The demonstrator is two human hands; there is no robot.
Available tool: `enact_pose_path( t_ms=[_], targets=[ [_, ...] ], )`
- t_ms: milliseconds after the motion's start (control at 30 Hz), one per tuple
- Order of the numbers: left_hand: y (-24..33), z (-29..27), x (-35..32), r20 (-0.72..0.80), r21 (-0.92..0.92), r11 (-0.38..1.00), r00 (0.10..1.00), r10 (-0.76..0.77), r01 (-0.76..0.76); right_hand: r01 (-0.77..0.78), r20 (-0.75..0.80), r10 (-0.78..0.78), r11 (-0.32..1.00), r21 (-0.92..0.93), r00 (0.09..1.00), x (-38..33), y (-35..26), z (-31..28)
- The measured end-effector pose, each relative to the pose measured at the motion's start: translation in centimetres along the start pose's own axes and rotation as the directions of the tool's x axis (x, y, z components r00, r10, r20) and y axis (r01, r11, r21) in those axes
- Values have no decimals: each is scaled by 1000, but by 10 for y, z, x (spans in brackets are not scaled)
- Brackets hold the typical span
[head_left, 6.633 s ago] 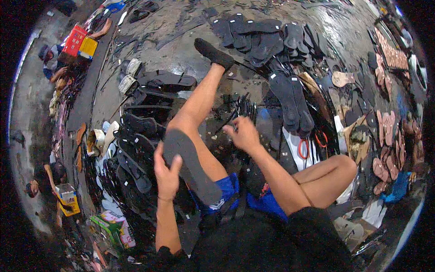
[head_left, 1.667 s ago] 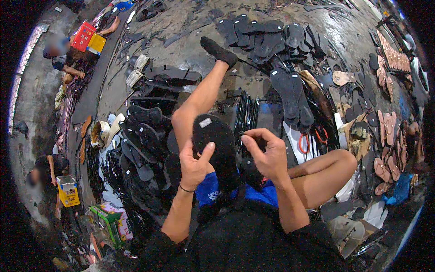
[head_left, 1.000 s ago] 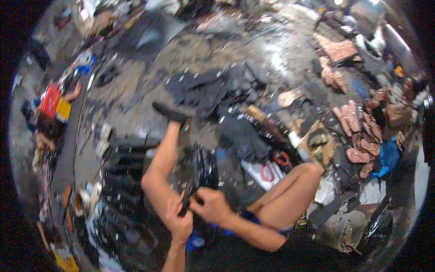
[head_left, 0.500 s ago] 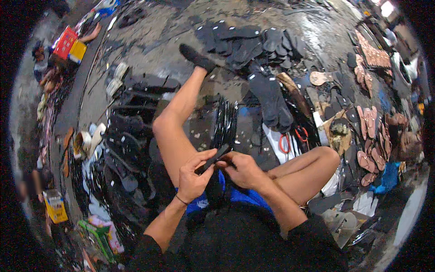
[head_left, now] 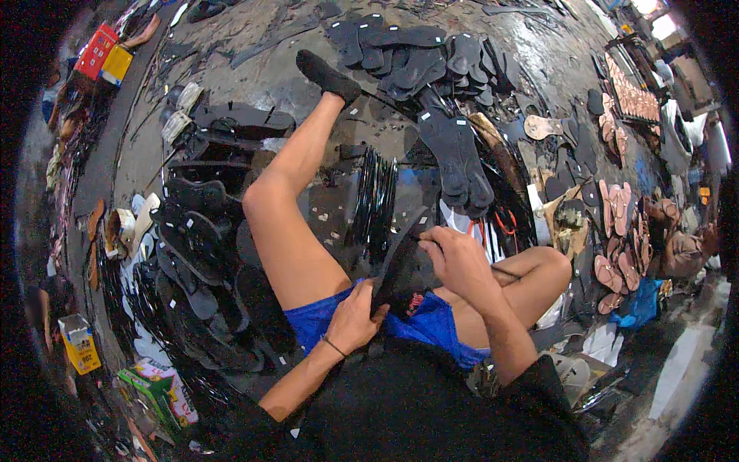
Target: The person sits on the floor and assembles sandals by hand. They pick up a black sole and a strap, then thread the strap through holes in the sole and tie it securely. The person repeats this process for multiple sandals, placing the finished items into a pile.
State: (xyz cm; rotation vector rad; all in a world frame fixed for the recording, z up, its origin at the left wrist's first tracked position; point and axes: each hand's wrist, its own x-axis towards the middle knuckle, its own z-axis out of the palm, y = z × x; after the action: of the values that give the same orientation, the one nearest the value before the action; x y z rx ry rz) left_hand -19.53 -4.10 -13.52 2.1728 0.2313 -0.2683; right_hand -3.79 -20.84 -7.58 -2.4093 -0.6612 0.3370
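Observation:
A long black shoe sole (head_left: 398, 248) stands tilted over my lap, seen nearly edge-on. My left hand (head_left: 354, 317) is closed around its near end, with the thumb on one side and the fingers on the other. Beside the sole's far half, my right hand (head_left: 457, 262) is closed in a pinch at its right edge. Something small and dark shows at those fingertips; I cannot make out what it is. Just beyond the sole lies a bundle of shiny black strips (head_left: 372, 196).
Black soles (head_left: 192, 239) are heaped at my left, and another heap (head_left: 400, 46) lies ahead. A pair of soles (head_left: 454, 158) lies near red-handled scissors (head_left: 504, 222). Pink sandals (head_left: 616, 208) lie at the right. Boxes (head_left: 79, 344) stand at the far left.
The sole now points up and away, showing more of its length. My left hand has moved down and right, toward my lap. My right hand has moved right and slightly up, farther from the left.

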Motion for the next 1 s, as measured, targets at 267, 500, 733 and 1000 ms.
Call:
enact_pose_path(
  t_ms=[267,500,733,1000],
  targets=[
    [-8,-176,9,313,46,999,950,-19,5,74,-15,-74,996,39,997,28,59,-26],
    [14,-96,32,-186,-553,829,957,-221,84,-242,190,156,749,617,969,-5,-3,61],
    [55,-56,44,-399,-684,708,903,-160,-177,-331,264,214,400,855,940,17,-41,19],
    [52,-49,38,-420,-614,770,898,-133,-173,-67,-149,219,747,661,964,10,-57,27]
  ],
)
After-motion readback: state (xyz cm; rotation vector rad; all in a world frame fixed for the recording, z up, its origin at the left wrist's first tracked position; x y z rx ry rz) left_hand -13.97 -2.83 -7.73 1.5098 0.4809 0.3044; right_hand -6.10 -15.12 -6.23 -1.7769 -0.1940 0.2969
